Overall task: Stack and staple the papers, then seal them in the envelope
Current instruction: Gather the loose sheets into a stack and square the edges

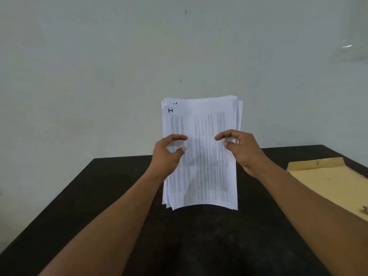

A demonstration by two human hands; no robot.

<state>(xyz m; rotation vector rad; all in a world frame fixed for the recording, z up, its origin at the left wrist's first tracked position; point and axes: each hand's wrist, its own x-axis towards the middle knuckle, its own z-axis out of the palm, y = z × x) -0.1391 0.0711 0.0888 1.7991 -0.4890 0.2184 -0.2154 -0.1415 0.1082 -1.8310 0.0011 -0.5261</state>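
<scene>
Left hand (167, 154), right hand (243, 152) pinch upright paper stack (201, 120) by side edges.

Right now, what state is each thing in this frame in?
papers: held upright over the table, sheet edges uneven, no staple visible.
left hand: grips the papers' left edge.
right hand: grips the papers' right edge.
envelope: lying flat on the table at the right, apart from the papers.

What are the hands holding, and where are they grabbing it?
The stack of papers. The left hand pinches its left edge and the right hand its right edge, around mid-height.
</scene>
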